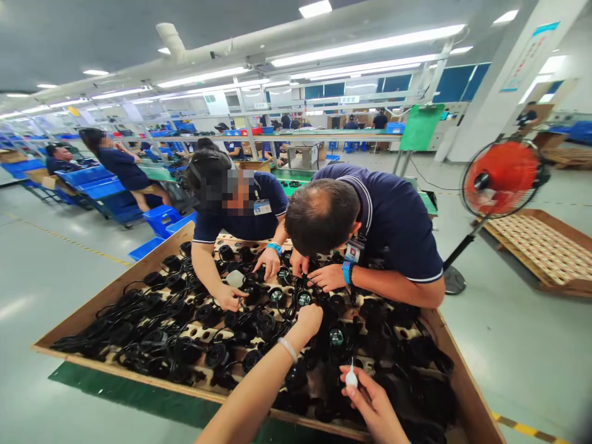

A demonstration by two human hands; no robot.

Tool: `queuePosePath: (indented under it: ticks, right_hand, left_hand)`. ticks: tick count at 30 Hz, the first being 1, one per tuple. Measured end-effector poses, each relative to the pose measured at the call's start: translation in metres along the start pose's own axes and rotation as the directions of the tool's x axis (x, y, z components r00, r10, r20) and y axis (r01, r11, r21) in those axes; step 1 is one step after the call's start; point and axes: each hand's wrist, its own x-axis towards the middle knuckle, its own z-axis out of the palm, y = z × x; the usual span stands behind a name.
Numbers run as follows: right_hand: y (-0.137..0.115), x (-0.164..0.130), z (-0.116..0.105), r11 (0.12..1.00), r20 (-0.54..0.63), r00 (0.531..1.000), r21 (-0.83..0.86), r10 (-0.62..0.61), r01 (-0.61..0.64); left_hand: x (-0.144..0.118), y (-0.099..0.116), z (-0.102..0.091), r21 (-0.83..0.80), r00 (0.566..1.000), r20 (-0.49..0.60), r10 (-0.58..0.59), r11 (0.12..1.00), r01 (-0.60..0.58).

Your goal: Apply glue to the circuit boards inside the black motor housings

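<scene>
A wide wooden tray point(467, 382) holds several black round parts with cables point(185, 345). My left hand point(309, 318) reaches into the middle of the tray, fingers closed on one black round part among the cables. My right hand point(370, 401) hovers over the near right side and pinches a small white dropper bottle point(351, 377), tip up. Two people in dark blue shirts bend over the far side; their hands point(324, 277) work on parts just beyond my left hand.
An orange standing fan point(502, 179) stands right of the tray. A wooden pallet of white pieces point(546, 246) lies on the floor behind it. Blue bins point(160, 219) and seated workers are at the left. A green mat point(139, 394) lies under the tray's near edge.
</scene>
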Motion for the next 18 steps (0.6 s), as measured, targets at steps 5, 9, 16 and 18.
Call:
queuePosePath:
  ticks: [5, 9, 16, 18]
  right_hand:
    - [0.0, -0.016, 0.005, 1.0, -0.11, 0.994, 0.015, 0.0, 0.002]
    - [0.012, -0.026, 0.011, 0.998, -0.236, 0.972, 0.059, -0.004, 0.018]
    - [0.018, -0.034, 0.008, 0.997, -0.225, 0.974, 0.052, -0.036, 0.049]
    - [0.013, -0.035, 0.009, 0.995, -0.259, 0.966, 0.089, -0.014, 0.038]
  left_hand:
    - [0.013, 0.005, -0.003, 0.004, 0.998, -0.039, -0.054, 0.999, 0.054]
    - [0.018, 0.01, -0.003, 0.0, 0.992, -0.063, -0.11, 0.994, 0.111]
    - [0.019, 0.014, -0.016, -0.007, 0.989, -0.034, -0.145, 0.989, 0.145]
    - [0.016, 0.016, -0.02, -0.003, 0.99, -0.027, -0.138, 0.99, 0.138]
